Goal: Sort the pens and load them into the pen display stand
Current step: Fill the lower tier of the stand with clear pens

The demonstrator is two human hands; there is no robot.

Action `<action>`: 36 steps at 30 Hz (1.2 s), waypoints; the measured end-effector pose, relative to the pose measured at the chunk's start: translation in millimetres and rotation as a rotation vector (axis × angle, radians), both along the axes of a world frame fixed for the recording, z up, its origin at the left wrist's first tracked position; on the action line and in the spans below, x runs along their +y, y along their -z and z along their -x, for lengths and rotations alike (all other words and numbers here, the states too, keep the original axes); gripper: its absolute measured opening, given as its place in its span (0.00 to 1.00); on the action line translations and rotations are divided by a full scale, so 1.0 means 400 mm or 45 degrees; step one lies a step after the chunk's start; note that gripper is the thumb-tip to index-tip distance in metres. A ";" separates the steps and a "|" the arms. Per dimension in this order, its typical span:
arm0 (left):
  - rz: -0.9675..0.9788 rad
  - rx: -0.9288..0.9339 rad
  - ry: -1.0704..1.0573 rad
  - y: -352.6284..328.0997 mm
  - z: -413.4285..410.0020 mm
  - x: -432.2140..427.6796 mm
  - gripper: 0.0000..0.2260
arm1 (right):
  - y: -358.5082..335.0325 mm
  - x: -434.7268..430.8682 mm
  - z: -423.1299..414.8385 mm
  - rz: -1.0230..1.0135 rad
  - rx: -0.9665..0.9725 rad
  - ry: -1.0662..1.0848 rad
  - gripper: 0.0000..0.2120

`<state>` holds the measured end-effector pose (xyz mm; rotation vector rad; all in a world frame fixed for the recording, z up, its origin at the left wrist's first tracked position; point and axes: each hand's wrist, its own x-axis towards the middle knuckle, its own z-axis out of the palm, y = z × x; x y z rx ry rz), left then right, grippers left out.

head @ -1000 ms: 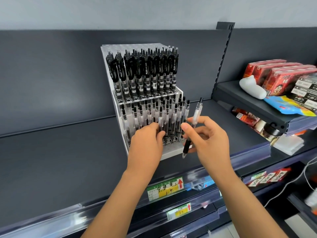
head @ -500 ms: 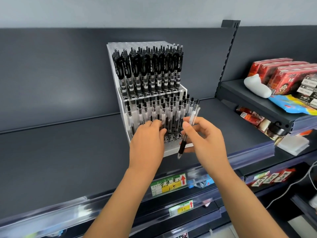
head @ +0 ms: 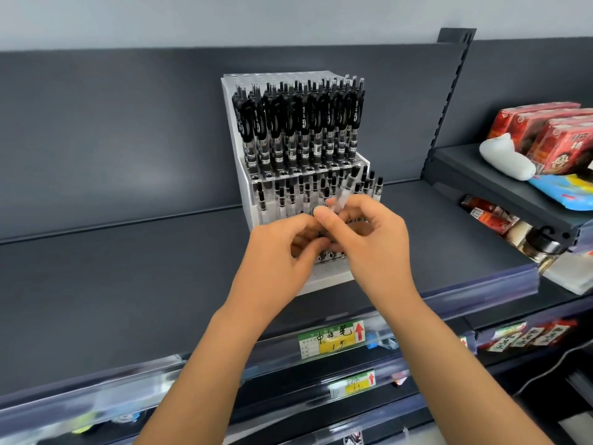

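Both hands meet at pen display stand (head: 239, 168) lower tier; right hand (head: 369, 242) pinches tilted clear pen (head: 345, 191); left hand (head: 276, 252) curled, grip unclear.

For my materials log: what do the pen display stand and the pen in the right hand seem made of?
The pen display stand looks like plastic: opaque white walls, a clear glossy tier drilled with holes. The pen pinched by the right hand seems clear plastic, its barrel see-through, with a black top.
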<state>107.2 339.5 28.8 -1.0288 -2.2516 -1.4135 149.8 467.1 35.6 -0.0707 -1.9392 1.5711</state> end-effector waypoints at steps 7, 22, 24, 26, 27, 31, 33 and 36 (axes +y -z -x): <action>0.014 -0.068 -0.411 0.051 0.036 0.014 0.06 | 0.044 0.038 -0.014 -0.443 -0.125 0.155 0.10; 0.603 -0.071 -0.658 0.051 0.011 0.051 0.10 | 0.087 0.078 -0.050 -1.109 -0.403 0.185 0.16; 0.630 -0.012 -0.673 0.047 0.007 0.052 0.13 | 0.085 0.080 -0.051 -1.112 -0.397 0.177 0.16; 0.657 0.047 -0.692 0.041 0.002 0.051 0.14 | 0.081 0.077 -0.055 -1.134 -0.393 0.169 0.16; 0.679 0.079 -0.697 0.037 -0.003 0.049 0.14 | 0.077 0.074 -0.058 -1.156 -0.386 0.166 0.16; 0.703 0.323 -0.673 0.026 -0.044 -0.007 0.11 | 0.062 0.045 -0.071 -1.231 -0.275 0.133 0.15; 0.755 0.473 -0.679 0.037 -0.070 -0.062 0.13 | 0.060 0.017 -0.066 -1.251 -0.148 0.105 0.15; 0.886 0.436 -0.854 0.052 -0.116 -0.175 0.20 | 0.071 -0.062 -0.047 -1.258 0.038 -0.001 0.16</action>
